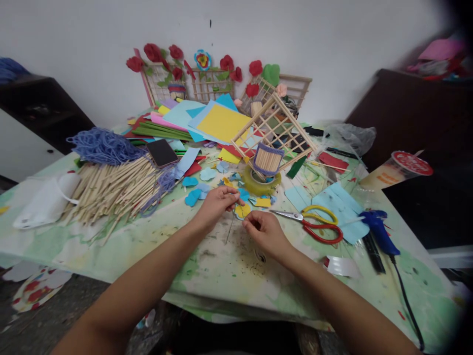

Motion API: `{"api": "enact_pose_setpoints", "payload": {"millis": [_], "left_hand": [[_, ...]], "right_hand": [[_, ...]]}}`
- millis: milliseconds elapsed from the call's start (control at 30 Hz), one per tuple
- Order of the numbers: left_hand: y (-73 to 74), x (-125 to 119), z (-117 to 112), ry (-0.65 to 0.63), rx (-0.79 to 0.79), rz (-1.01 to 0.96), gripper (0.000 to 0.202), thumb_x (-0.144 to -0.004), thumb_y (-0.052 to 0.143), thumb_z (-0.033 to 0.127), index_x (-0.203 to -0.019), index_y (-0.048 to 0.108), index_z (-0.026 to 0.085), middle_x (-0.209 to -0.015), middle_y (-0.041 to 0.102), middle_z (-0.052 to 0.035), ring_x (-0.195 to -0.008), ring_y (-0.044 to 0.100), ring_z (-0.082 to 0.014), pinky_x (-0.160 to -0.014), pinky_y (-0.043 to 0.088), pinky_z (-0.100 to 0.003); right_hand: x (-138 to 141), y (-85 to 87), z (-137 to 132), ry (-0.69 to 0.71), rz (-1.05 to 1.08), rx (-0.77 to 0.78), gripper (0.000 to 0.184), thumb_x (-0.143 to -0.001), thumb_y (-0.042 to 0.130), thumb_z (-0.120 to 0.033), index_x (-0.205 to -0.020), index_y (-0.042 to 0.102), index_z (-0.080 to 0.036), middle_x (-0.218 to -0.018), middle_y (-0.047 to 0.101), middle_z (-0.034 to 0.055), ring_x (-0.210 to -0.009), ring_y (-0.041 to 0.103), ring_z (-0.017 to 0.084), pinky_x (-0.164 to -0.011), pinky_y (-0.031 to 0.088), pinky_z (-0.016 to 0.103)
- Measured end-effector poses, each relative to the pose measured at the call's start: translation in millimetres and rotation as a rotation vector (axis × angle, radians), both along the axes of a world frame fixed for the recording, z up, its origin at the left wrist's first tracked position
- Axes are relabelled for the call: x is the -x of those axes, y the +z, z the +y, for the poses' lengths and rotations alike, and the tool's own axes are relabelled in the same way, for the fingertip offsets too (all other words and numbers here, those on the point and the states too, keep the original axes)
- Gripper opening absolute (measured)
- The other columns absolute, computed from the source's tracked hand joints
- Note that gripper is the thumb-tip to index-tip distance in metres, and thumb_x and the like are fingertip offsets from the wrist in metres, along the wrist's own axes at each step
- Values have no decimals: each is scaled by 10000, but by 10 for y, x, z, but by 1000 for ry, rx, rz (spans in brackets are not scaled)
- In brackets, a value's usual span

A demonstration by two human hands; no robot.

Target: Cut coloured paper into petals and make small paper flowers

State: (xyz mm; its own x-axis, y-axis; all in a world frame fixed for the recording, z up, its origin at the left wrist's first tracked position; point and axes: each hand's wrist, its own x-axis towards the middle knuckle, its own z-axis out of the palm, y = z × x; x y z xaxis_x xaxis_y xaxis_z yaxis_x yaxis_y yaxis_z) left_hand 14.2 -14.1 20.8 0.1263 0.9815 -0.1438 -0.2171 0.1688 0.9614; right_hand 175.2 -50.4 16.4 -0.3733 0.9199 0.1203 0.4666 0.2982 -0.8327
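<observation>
My left hand (220,201) is closed in a pinch over the middle of the table. From under its fingertips a thin dark wire (229,229) slants down toward me. Close by on the right, my right hand (266,230) has thumb and forefinger pressed together; whatever is between them is too small to make out. A yellow paper petal piece (243,212) shows between the two hands, and I cannot tell if either touches it. Blue petal cutouts (192,197) lie just beyond my left hand. Scissors (318,222) with red and yellow handles rest right of my right hand.
Bamboo sticks (111,185), blue yarn (105,145) and a phone (161,153) lie left. Behind stand a stick lattice (275,133) on a tape roll (260,182) and coloured paper (221,123). A glue gun (380,231) and a drink cup (397,170) are right.
</observation>
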Motion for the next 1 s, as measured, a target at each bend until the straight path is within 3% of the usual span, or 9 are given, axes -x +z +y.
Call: {"api": "enact_pose_setpoints", "payload": {"millis": [133,233,367,433,533,633,733,867,1000], "left_hand": [[51,62,26,18,-84,175,193,-690,682,264,-798,611,121,-624,671,-40,-452,420,-65,-458,313,-195],[116,211,93,123,-180,314,163,-704,660,268,-789,620,136,-623,671,-39,-474,465,-86,-478,318,-210],[178,474,203,329,-357,642,128,-745,617,283,-799,628,167,-656,668,-30,-580,566,-138,-550,374,-232],[181,572,241,367,-428,874,116,-751,608,283,-796,646,182,-683,664,-31,-620,578,-167,-577,383,-254],[141,633,278,303,-499,1213,96,-751,603,267,-768,670,201,-718,657,-51,-691,581,-218,-636,386,-296],[70,581,293,160,-575,1369,98,-748,592,223,-779,679,190,-820,672,-96,-837,584,-277,-769,393,-355],[12,436,257,105,-661,1354,158,-790,553,234,-881,670,182,-950,672,-116,-948,561,-286,-871,370,-393],[-49,204,158,-25,-732,1253,183,-849,489,255,-876,656,184,-911,681,-99,-899,570,-243,-853,386,-366],[-123,88,118,-93,-706,1234,173,-842,496,230,-846,666,198,-872,682,-90,-874,575,-240,-817,400,-361]], "right_hand": [[-71,-21,-10,-43,-4,-47,156,-693,458,-146,-544,453,-193,-516,440,-38,-502,396,105,-498,280,230],[-142,-91,20,-103,94,-40,138,-652,468,-143,-526,441,-194,-510,421,-39,-511,383,107,-503,279,234],[-178,-228,68,-204,227,-15,156,-721,486,-230,-571,465,-193,-543,417,-36,-539,386,113,-517,305,235],[-171,-283,83,-248,303,10,189,-770,495,-292,-612,483,-190,-580,427,-33,-561,392,114,-530,319,235],[-159,-334,95,-288,407,57,222,-797,526,-354,-650,494,-190,-595,417,-39,-567,378,112,-531,316,231],[-161,-357,105,-287,444,88,243,-802,536,-379,-652,487,-193,-569,387,-52,-544,355,107,-519,302,228],[-167,-369,119,-276,474,120,248,-800,543,-384,-651,486,-193,-563,380,-56,-531,341,104,-508,294,226],[-173,-396,132,-259,506,140,250,-805,548,-388,-657,488,-195,-566,384,-54,-527,342,104,-501,296,226],[-180,-417,130,-246,541,155,247,-808,554,-381,-660,489,-195,-569,378,-53,-527,338,103,-498,297,225]]}}
